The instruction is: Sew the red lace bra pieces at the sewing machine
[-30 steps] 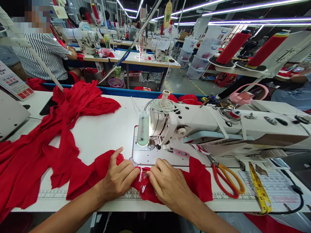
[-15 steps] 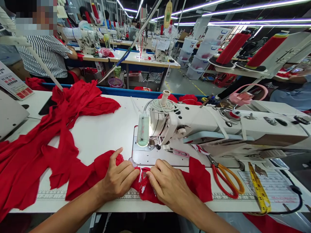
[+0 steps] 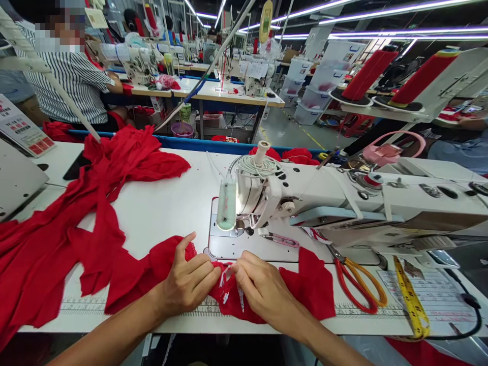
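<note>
I have the left hand [image 3: 190, 282] curled, fingers closed on the red fabric [image 3: 314, 284] near the table's [image 3: 152, 218] front edge; the right hand [image 3: 263, 292] pinches the same piece just beside it, white strips [image 3: 225, 296] showing between. Fabric lies partly over the printed ruler [image 3: 84, 306], before the sewing machine [image 3: 305, 188]. Scissors [image 3: 347, 269] right, near yellow tape measure [image 3: 409, 297].

My white worktop [image 3: 152, 218], a ruler scale [image 3: 80, 305] along its near edge, carries the sewing machine [image 3: 324, 188], sprawling red fabric [image 3: 107, 229], scissors [image 3: 339, 269], and a yellow tape measure [image 3: 410, 297] overlapping a written sheet [image 3: 446, 295].
</note>
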`<state>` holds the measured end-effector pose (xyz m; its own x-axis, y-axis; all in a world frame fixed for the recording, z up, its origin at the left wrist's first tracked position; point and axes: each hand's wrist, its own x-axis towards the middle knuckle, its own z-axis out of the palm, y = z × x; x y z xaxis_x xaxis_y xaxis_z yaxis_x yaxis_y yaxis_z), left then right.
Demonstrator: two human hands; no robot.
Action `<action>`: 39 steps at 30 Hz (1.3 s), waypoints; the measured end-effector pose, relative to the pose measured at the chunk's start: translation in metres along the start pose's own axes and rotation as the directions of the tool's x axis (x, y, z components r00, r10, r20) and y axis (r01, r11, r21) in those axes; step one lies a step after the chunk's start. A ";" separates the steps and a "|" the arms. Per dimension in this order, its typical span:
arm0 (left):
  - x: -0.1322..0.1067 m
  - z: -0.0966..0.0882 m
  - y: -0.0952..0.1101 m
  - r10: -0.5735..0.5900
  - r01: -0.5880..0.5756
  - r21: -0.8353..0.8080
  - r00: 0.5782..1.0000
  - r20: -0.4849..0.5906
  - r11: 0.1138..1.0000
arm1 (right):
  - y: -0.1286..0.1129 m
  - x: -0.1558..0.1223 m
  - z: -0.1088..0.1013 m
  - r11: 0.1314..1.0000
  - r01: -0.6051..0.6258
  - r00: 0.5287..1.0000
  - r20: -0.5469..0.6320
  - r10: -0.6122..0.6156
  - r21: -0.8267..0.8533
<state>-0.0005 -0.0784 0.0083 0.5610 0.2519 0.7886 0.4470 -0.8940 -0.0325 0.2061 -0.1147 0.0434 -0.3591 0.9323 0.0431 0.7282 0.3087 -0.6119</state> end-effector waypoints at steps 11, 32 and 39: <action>0.000 -0.001 -0.001 -0.022 0.022 -0.001 0.999 0.029 1.000 | 0.006 0.004 -0.003 0.970 0.224 0.974 -0.063 -0.219 0.096; 0.004 0.001 -0.003 -0.054 0.055 -0.016 0.997 0.062 0.998 | 0.003 -0.022 0.000 0.957 0.289 0.906 -0.318 -0.280 -0.017; 0.004 -0.001 -0.002 -0.035 0.038 -0.034 0.997 0.071 0.999 | 0.004 -0.002 0.011 0.911 0.363 0.891 -0.211 -0.401 -0.197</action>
<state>-0.0002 -0.0756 0.0120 0.5927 0.3086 0.7439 0.4438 -0.8960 0.0182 0.2029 -0.1173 0.0319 -0.4890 0.7467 0.4509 0.6477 0.6570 -0.3857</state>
